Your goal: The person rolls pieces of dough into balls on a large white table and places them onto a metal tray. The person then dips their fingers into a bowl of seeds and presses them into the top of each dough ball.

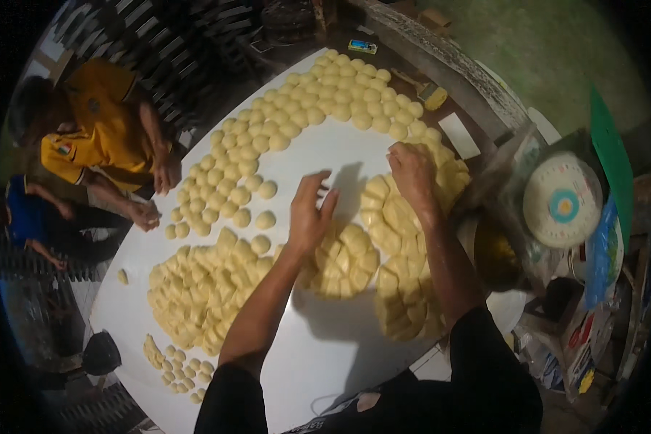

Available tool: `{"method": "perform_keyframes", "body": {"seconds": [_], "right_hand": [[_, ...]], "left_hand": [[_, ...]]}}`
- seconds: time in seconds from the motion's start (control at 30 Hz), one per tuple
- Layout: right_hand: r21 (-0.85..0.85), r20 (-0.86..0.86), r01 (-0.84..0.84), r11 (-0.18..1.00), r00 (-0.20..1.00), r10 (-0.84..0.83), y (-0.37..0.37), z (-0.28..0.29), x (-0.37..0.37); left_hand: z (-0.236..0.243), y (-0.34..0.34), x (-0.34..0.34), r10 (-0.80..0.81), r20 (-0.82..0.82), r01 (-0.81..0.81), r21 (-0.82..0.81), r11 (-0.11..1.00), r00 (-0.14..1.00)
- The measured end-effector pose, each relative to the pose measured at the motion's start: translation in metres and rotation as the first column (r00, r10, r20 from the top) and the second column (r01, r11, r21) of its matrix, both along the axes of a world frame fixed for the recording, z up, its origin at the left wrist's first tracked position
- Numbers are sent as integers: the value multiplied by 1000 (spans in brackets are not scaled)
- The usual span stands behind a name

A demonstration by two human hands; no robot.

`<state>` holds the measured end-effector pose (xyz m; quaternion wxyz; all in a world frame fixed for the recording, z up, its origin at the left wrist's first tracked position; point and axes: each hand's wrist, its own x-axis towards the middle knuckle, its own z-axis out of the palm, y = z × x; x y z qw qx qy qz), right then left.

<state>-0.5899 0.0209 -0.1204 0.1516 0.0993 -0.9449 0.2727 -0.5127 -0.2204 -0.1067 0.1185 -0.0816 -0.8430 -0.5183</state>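
Observation:
My left hand [311, 213] hovers over the white table with its fingers apart and nothing in them, just above a cluster of cut dough pieces [346, 262]. My right hand [414, 173] is curled closed above the larger mass of cut dough [392, 213]; whatever its fingers hold is hidden. Beyond both hands, round pale-yellow dough balls [296, 98] lie close together in a long curved band. More cut dough pieces [206, 289] are heaped left of my left forearm.
A person in a yellow shirt [101, 130] works at the table's left edge; another in blue [25, 213] is behind. Small dough balls [184, 369] lie near left. On the right are a brush [430, 94], a white card [459, 136] and a dial scale [563, 199].

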Motion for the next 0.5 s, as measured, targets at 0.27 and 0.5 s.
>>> {"method": "perform_keyframes", "body": {"seconds": [0.27, 0.5], "right_hand": [[260, -106, 111, 959, 991, -86, 15, -55, -122], [246, -76, 64, 967, 996, -46, -1, -69, -107]], "left_hand": [[-94, 101, -209, -89, -118, 47, -322, 946, 989], [-82, 41, -159, 12, -198, -35, -113, 993, 980]]}}
